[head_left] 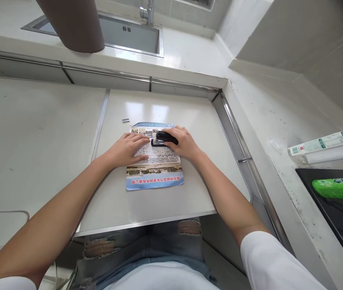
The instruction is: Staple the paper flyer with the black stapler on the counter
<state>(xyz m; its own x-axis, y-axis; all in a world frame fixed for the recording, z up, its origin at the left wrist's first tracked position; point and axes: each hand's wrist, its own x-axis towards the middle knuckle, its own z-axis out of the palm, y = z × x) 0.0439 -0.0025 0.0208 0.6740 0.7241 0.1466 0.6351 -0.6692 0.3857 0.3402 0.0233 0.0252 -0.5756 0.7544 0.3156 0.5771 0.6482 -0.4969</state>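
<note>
A printed leaflet [156, 171] with blue edges and red lettering lies on the white table, upside down to me. My left hand [129, 149] rests flat on its left side, fingers stretched towards the middle. On the right side, my right hand [182, 141] is wrapped round a black stapler [167, 137], whose jaw end points left. The stapler sits over the leaflet, close to my left fingertips. Whether paper is between its jaws I cannot tell. Two short strips of staples [125, 120] lie on the table just beyond the leaflet's upper left corner.
Behind the table runs a white counter [186, 56] with a steel sink [132, 34] and a brown cylinder [77, 28]. At right, a green bottle [337, 188] lies on a black hob [340, 217], near a clear plastic package [325, 143]. A metal-edged ledge borders the table.
</note>
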